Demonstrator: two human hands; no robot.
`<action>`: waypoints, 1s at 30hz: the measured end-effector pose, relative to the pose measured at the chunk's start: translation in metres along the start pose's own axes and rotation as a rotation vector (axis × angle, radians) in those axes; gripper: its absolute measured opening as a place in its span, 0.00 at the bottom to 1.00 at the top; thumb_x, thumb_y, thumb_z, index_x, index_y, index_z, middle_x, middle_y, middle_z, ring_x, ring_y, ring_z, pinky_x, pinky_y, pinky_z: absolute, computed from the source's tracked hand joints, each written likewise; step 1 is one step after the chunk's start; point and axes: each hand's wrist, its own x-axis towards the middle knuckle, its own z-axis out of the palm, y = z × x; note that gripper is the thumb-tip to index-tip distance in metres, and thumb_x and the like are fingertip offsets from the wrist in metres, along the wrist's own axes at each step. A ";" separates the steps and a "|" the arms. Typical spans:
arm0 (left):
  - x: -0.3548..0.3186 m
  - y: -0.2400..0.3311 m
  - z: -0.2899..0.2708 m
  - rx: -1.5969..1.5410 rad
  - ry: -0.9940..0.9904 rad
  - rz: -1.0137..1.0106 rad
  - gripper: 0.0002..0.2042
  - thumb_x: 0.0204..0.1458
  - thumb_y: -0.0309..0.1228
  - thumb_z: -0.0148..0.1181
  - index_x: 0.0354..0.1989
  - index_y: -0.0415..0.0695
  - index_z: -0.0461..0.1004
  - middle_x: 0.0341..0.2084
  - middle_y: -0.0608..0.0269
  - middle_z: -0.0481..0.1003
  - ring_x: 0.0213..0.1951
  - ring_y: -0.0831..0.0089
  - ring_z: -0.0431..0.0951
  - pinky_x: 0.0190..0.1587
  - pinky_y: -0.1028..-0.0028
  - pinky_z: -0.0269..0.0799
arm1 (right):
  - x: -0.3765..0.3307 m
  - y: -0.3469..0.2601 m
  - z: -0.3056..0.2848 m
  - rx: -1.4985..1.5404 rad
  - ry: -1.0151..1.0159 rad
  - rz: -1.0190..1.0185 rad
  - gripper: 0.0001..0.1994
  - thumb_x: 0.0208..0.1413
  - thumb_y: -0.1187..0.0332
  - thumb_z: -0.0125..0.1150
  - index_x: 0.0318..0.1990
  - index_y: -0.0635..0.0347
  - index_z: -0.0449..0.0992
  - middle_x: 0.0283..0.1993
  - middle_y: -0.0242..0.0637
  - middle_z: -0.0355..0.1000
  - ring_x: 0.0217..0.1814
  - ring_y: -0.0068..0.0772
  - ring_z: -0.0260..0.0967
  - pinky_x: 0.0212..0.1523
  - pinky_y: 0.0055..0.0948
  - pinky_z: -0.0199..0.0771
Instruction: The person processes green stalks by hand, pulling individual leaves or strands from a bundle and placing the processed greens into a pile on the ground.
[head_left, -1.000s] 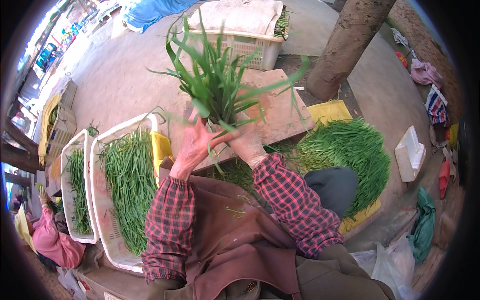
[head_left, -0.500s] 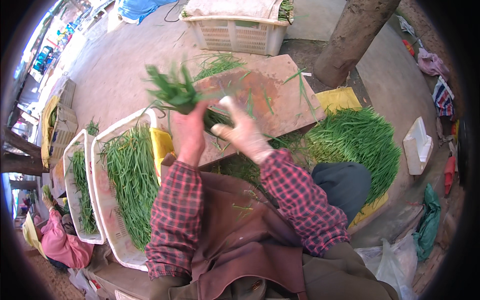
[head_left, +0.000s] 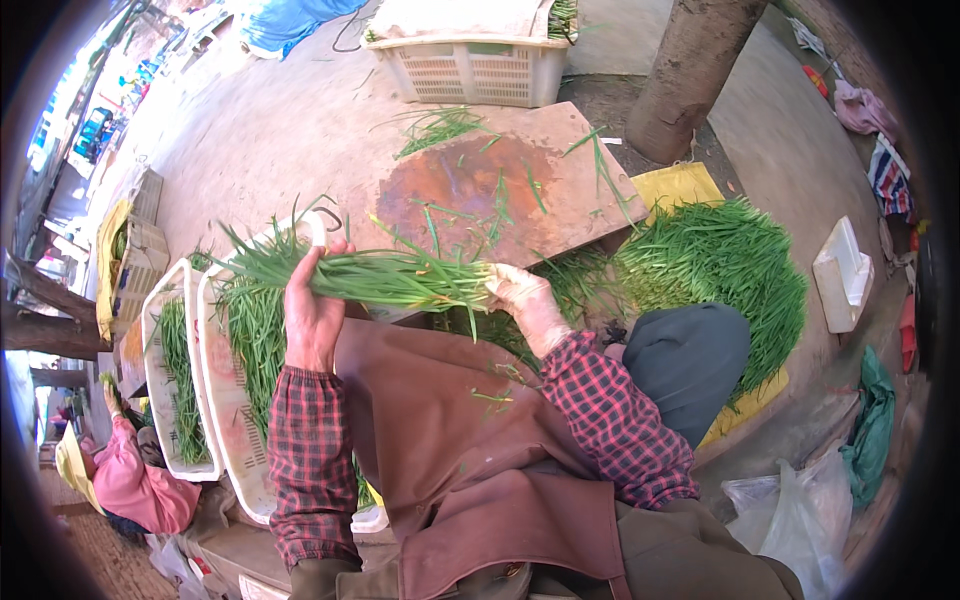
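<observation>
A bunch of green chives [head_left: 400, 278] stretches level in front of me, leaf tips to the left and pale stem ends to the right. My left hand [head_left: 316, 315] is wrapped round the leafy part. My right hand [head_left: 524, 302], which looks gloved, is closed on the stem ends. Below and behind the bunch lies a stained board [head_left: 590, 190] with loose leaves on it. To my left stands a white crate [head_left: 213, 370] of chives, partly hidden by my left arm. A large heap of chives [head_left: 720, 280] rests on a yellow sheet by my right knee.
A narrower white crate [head_left: 155, 400] of chives stands farther left, near a co-worker in a pink top [head_left: 140, 480]. Beyond the board are a covered white crate [head_left: 470, 72] and a tree trunk [head_left: 685, 80]. A white foam box [head_left: 840, 275] and plastic bags [head_left: 800, 510] lie right.
The chives have swung from upright and blurred over the board to level and nearer me. My left hand has moved left and down, my right hand right, onto the stem ends.
</observation>
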 end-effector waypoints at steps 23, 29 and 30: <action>-0.032 -0.016 -0.010 0.230 -0.121 -0.193 0.14 0.63 0.30 0.51 0.52 0.33 0.68 0.57 0.37 0.71 0.57 0.55 0.74 0.59 0.59 0.72 | -0.009 -0.028 -0.019 -0.277 0.009 -0.268 0.10 0.60 0.77 0.59 0.46 0.68 0.81 0.41 0.31 0.81 0.42 0.18 0.74 0.46 0.22 0.74; -0.037 -0.022 -0.012 0.393 -0.040 -0.066 0.10 0.61 0.28 0.55 0.47 0.38 0.73 0.43 0.57 0.78 0.45 0.67 0.79 0.49 0.67 0.77 | -0.008 -0.031 -0.015 -0.301 0.044 -0.183 0.09 0.59 0.77 0.59 0.45 0.68 0.82 0.40 0.31 0.81 0.42 0.18 0.74 0.47 0.22 0.74; -0.035 -0.024 -0.018 0.396 -0.001 -0.050 0.09 0.61 0.27 0.55 0.48 0.40 0.74 0.38 0.64 0.76 0.41 0.71 0.78 0.45 0.70 0.77 | -0.012 -0.031 -0.010 -0.265 0.043 -0.179 0.09 0.59 0.77 0.59 0.45 0.68 0.82 0.40 0.32 0.81 0.42 0.18 0.74 0.47 0.22 0.74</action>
